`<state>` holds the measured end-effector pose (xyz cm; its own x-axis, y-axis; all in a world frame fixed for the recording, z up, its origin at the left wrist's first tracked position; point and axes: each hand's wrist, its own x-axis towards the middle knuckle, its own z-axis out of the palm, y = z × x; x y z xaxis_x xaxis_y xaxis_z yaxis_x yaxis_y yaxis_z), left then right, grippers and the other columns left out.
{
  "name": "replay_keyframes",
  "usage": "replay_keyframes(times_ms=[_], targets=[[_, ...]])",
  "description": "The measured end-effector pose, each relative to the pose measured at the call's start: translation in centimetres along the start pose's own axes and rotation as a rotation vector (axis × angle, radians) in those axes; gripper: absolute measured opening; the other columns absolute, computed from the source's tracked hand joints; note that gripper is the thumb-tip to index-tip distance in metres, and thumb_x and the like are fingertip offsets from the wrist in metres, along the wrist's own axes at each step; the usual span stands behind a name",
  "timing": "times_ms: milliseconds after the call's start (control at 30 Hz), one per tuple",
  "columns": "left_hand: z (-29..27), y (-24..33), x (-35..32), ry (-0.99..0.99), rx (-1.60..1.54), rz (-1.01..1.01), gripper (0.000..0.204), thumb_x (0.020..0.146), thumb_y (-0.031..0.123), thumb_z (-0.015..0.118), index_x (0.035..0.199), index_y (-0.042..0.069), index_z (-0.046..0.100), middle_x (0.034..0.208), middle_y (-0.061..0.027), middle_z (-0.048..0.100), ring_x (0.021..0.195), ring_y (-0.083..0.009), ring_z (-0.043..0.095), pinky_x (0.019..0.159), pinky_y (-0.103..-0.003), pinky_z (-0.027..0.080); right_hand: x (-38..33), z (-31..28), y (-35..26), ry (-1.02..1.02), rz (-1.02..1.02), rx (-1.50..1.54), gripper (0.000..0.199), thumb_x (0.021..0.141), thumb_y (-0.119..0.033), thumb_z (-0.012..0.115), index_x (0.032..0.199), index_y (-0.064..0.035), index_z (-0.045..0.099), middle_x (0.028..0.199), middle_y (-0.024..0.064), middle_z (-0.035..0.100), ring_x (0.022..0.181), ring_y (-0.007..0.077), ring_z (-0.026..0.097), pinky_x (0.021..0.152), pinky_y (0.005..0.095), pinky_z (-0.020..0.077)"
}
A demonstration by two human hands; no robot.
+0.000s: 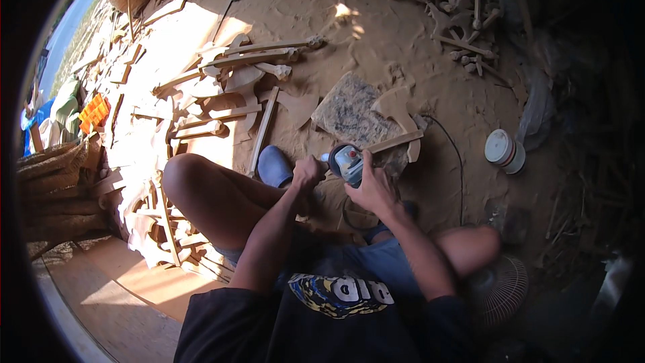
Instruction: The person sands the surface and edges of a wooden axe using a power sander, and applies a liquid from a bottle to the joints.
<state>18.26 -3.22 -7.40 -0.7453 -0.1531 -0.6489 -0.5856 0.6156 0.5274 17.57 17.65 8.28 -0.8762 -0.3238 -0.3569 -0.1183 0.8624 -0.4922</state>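
I sit on a sawdust-covered floor with my knees apart. My right hand (375,188) grips the body of a grey angle grinder (349,161), whose head points at a flat wooden axe-shaped piece (400,121). My left hand (307,173) is closed around the grinder's side handle just left of the tool. The wooden piece lies across a grey stone slab (346,114), its handle end pointing toward the grinder. A black cable (457,161) runs from the tool past the slab.
Many cut wooden pieces (222,87) lie in sunlight to the left, and more are heaped at the top right (457,13). A white lidded jar (504,151) stands at right. A fan grille (500,289) sits by my right knee. A blue shoe (274,165) covers my left foot.
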Motion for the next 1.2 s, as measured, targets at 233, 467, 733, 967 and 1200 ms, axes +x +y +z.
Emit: replay_keyframes(times_ms=[233,467,733,967,1200], targets=[[1.6,-4.1,2.6,-0.047,0.285,0.136,0.014,0.089,0.018,0.072,0.093,0.006,0.077,0.084,-0.0134,0.076,0.078,-0.0299,0.077,0.063,-0.041,0.06,0.0,-0.2,-0.8,0.005,0.077,-0.092,0.097,0.084,-0.033,0.08,0.159,-0.0005,0.026,0.103,0.0375,0.07,0.099,0.0545,0.069,0.088,0.0613,0.0548],[2.1,-5.0,3.9,-0.062,0.263,0.186,0.018,0.083,0.02,0.082,0.095,0.01,0.074,0.089,-0.0151,0.071,0.079,-0.0325,0.074,0.063,-0.044,0.058,1.1,-2.1,3.3,0.085,0.222,-0.103,0.097,0.083,-0.033,0.079,0.159,-0.0027,0.027,0.113,0.036,0.069,0.107,0.0538,0.067,0.092,0.0614,0.0537],[0.2,-1.2,1.3,-0.076,0.04,0.048,0.036,0.095,0.029,0.07,0.103,-0.006,0.07,0.089,-0.0253,0.076,0.083,-0.036,0.079,0.069,-0.044,0.061,3.2,-4.4,9.5,0.226,0.352,-0.087,0.099,0.082,-0.03,0.081,0.158,-0.0012,0.026,0.114,0.0344,0.069,0.108,0.0532,0.067,0.096,0.058,0.053],[-0.1,-3.6,2.1,-0.048,0.474,0.537,0.026,0.097,0.026,0.068,0.098,0.001,0.071,0.088,-0.0207,0.076,0.078,-0.0313,0.078,0.067,-0.042,0.061,4.8,-5.4,11.6,0.31,0.399,-0.008,0.1,0.08,-0.031,0.08,0.157,0.004,0.025,0.112,0.0363,0.069,0.106,0.0522,0.067,0.091,0.0574,0.0547],[0.8,-6.0,2.8,-0.023,0.409,0.551,0.021,0.097,0.025,0.069,0.09,0.005,0.067,0.083,-0.0129,0.073,0.071,-0.026,0.076,0.062,-0.039,0.061,1.9,-4.6,6.5,0.12,0.201,0.0,0.092,0.083,-0.026,0.078,0.155,0.0032,0.03,0.105,0.0348,0.071,0.103,0.0526,0.069,0.093,0.059,0.0542]])
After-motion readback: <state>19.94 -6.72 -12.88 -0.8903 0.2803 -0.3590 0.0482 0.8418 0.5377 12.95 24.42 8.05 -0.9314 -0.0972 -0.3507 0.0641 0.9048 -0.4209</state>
